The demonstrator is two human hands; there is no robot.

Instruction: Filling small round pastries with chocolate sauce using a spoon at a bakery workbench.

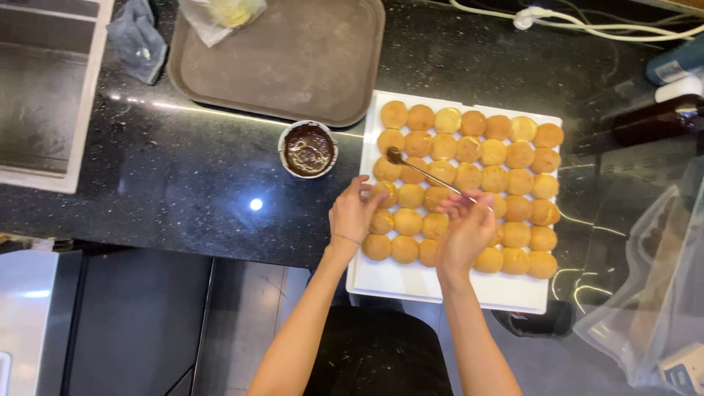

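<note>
A thin, stiff spoon (425,173) is pinched at its end by the closed right hand (466,229), while soft, crumbly buns (383,192) on the white tray (440,290) are touched lightly by the half-open left hand (353,215).

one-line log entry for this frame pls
left hand: on pastry at tray edge | right hand: holds spoon, tip over pastries | chocolate bowl: left of tray

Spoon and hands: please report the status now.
Right hand holds spoon, bowl end over the buns. Left hand touches a bun at tray edge. Chocolate bowl beside, nothing blocking.
</note>
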